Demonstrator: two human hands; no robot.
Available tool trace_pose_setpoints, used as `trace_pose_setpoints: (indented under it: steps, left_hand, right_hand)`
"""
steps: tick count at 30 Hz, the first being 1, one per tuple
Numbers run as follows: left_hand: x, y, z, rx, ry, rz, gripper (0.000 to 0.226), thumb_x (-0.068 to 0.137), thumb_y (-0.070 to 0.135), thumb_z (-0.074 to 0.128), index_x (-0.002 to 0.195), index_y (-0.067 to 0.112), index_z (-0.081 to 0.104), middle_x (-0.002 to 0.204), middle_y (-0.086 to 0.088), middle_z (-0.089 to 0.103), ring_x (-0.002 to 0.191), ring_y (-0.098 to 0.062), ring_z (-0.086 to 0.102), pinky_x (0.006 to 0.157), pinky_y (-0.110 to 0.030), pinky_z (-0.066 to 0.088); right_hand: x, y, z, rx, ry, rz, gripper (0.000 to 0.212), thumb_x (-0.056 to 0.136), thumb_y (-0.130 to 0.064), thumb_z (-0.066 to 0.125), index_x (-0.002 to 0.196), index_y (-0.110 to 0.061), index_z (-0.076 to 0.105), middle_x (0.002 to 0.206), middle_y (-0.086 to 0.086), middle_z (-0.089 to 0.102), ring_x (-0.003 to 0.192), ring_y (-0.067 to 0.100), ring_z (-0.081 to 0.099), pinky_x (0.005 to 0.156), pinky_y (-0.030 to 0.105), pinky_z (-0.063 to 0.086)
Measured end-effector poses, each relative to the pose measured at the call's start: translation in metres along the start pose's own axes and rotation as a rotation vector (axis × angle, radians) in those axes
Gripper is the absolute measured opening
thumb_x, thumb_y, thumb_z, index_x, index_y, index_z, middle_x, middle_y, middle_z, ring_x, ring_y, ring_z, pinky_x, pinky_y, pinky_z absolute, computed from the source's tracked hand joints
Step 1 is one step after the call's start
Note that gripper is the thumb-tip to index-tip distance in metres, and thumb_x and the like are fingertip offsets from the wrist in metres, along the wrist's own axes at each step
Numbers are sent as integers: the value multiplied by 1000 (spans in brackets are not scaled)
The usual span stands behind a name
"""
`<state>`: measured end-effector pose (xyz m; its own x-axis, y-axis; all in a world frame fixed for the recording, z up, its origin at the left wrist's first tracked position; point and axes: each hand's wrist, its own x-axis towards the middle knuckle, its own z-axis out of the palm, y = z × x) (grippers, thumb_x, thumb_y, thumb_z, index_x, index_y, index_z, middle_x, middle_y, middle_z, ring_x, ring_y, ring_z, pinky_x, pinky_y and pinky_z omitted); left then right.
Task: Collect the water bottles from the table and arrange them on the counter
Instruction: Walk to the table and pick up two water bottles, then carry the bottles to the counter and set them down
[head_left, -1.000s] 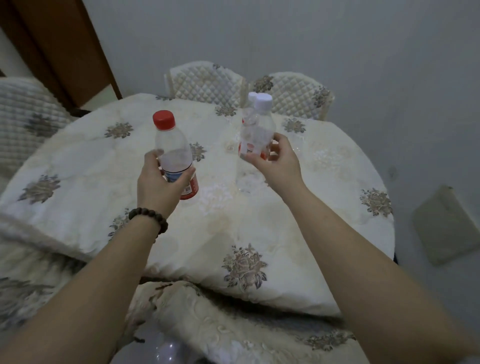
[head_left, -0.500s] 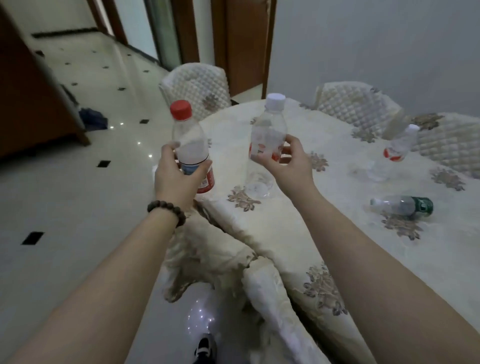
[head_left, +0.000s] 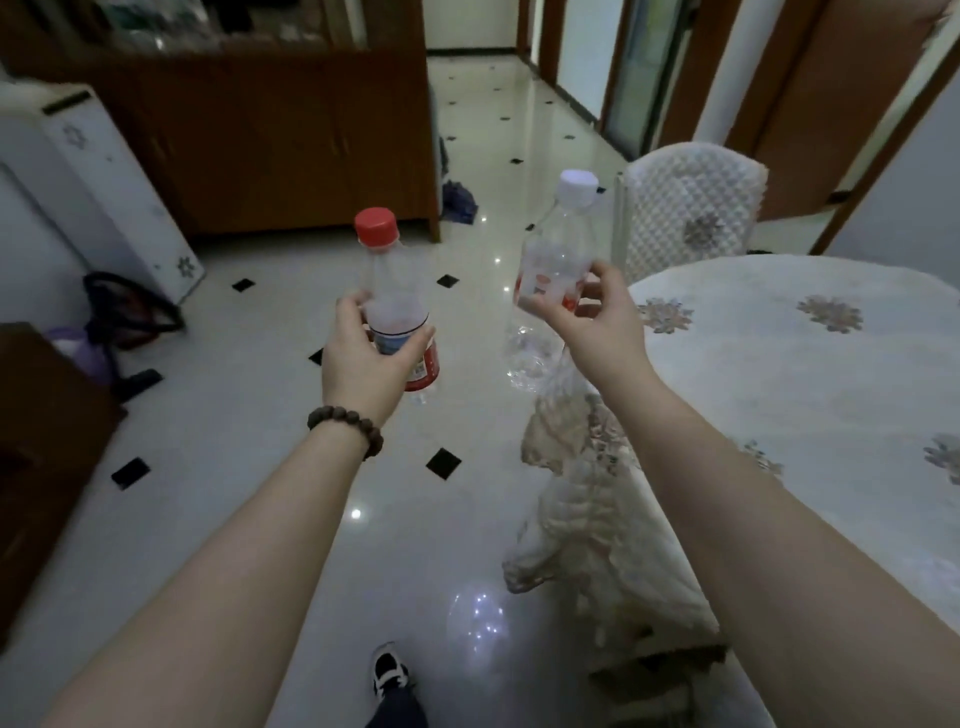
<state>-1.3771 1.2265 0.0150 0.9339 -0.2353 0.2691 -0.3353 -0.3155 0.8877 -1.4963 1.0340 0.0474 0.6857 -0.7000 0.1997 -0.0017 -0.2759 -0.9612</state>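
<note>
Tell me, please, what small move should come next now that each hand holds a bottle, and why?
Probably carry both on, away from the table. The left hand grips the red-capped bottle, the right hand the white-capped bottle, both upright over open floor. No counter is clearly identifiable yet.

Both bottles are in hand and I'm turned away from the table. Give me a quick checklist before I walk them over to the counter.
1. Left hand grip on the red-capped bottle: fingers wrapped round the label, bottle upright. Ok.
2. Right hand grip on the white-capped bottle: only pinched at the label, bottle tilted. Not ok, firm it up.
3. Caps on both bottles: in place. Ok.
4. Floor straight ahead: bare tiles, with a dark bag off to the left. Ok.
5. Draped tablecloth hangs to the floor close by the shoe. Cannot tell if it clears your step.
6. Counter as destination: cannot tell, none clearly in view.
</note>
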Motion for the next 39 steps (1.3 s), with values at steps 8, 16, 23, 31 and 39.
trace_pose_setpoints:
  steps: [8,16,23,31,39]
  left_hand:
    - [78,-82,-59,30,144,-69,56,70,44,77,114,30,43,106,17,54,95,-2,53,70,-10,40]
    - [189,-158,-88,31,175,-155,63,69,45,77,119,28,43,101,19,51,88,1,51,65,-4,34]
    - [287,-193,-90,46,152,-171,65,68,44,77,120,28,43,105,15,52,91,-6,52,73,-15,39]
    - [426,-243,-42,28,144,-205,65,69,42,78,121,28,42,112,9,54,96,-9,53,77,-20,43]
    - [607,-275,26,42,209,-264,61,71,38,78,121,26,44,107,13,53,98,-9,52,80,-24,45]
  right_hand:
    - [53,14,144,-21,-216,30,66,64,-52,79,119,-38,45,102,-16,58,90,3,61,67,18,49]
    - [127,31,285,-27,-273,76,62,64,-49,81,115,-42,46,97,-17,59,85,-1,62,61,13,46]
    - [202,39,361,-22,-278,106,66,62,-49,81,118,-37,49,98,-16,60,89,4,63,61,14,47]
    - [337,81,420,-46,-313,114,60,64,-47,82,113,-39,48,100,-16,61,90,5,63,67,18,49]
    - [531,111,481,-98,-403,89,66,65,-50,81,119,-34,47,106,-14,59,96,8,59,72,21,49]
